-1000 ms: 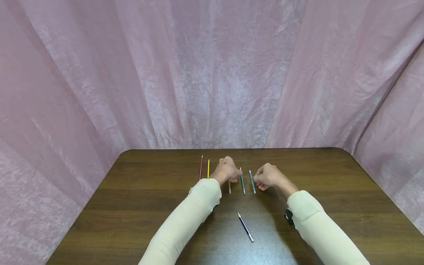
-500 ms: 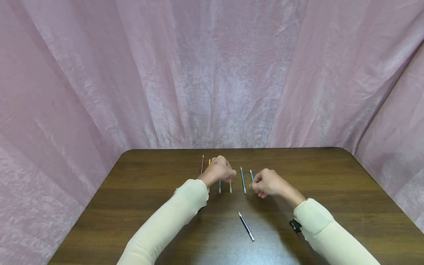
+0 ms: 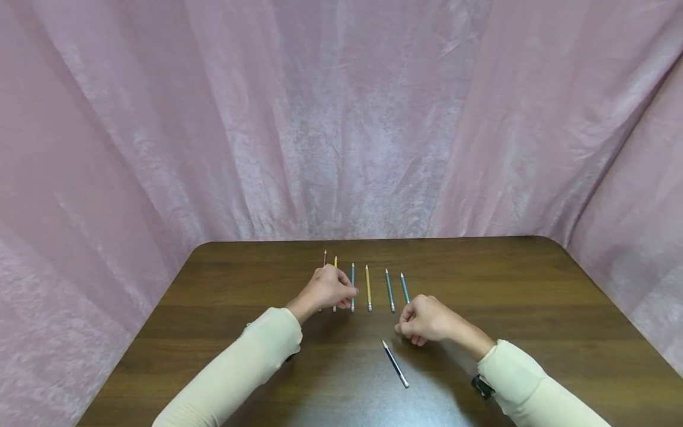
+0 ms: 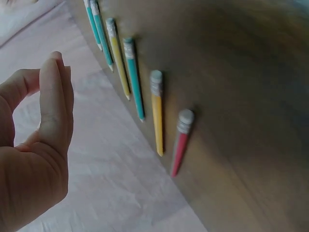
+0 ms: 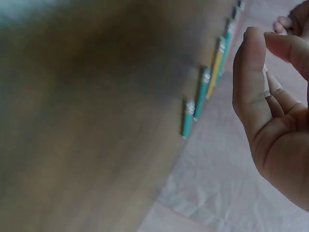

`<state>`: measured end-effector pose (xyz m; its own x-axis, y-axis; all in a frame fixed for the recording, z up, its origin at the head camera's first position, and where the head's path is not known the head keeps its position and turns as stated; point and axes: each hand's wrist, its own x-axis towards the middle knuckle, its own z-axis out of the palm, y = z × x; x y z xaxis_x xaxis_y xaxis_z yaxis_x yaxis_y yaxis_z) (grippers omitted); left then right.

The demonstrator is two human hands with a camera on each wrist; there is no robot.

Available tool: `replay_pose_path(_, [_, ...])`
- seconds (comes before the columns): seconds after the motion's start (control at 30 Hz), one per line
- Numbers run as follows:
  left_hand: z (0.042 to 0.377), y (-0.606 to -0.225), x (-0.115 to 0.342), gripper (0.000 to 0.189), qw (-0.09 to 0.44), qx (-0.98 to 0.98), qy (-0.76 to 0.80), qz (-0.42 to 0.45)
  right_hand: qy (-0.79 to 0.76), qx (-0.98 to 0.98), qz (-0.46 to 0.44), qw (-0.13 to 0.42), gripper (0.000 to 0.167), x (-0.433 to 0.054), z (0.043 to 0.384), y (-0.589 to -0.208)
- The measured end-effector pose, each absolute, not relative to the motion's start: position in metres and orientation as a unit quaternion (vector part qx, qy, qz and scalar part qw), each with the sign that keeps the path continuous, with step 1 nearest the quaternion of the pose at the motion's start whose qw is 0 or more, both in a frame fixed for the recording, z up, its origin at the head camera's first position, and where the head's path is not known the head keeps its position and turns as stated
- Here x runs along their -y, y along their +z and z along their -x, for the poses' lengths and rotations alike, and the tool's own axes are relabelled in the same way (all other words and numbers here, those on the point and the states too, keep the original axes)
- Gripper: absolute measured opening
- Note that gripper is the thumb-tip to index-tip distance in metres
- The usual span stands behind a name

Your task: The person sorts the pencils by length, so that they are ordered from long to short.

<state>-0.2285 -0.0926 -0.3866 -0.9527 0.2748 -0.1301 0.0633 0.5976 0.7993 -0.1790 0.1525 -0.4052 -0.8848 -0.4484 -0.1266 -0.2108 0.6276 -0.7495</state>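
A row of pencils lies on the table, tips away from me. From the left come a red pencil, a yellow pencil and a teal pencil. Further right are another yellow pencil and two teal ones, the last teal pencil at the right end. My left hand, loosely curled and holding nothing, covers part of the row's left side in the head view. My right hand hovers by the eraser end of the last teal pencil, fingers loosely bent with nothing between them. A dark blue pencil lies slanted, closer to me.
The brown wooden table has rounded far corners. Behind it hangs a pink curtain, which continues down both sides. A small black device shows under the right sleeve.
My left hand has moved left along the row, uncovering the middle pencils. My right hand has come back toward me, off the last teal pencil's side. The dark blue pencil has not moved.
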Motion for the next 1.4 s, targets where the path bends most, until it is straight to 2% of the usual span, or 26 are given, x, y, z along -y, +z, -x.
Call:
replay_pose_path(0.3, [0.220, -0.393, 0.123, 0.010, 0.112, -0.873, 0.471, -0.064, -0.403, -0.873, 0.203, 0.185, 0.012, -0.149, 0.165, -0.417])
replay_pose_path(0.53, [0.211, -0.398, 0.139, 0.006, 0.119, -0.859, 0.495, -0.049, -0.409, -0.865, 0.207, 0.206, 0.021, -0.150, 0.155, -0.421])
replay_pose_path(0.9, [0.199, -0.402, 0.159, 0.012, 0.146, -0.834, 0.531, -0.041, -0.364, -0.891, 0.202, 0.180, 0.028, -0.139, 0.148, -0.425])
replay_pose_path(1.4, [0.197, -0.405, 0.162, 0.011, 0.153, -0.826, 0.541, -0.038, -0.327, -0.917, 0.155, 0.165, 0.023, -0.126, 0.143, -0.422])
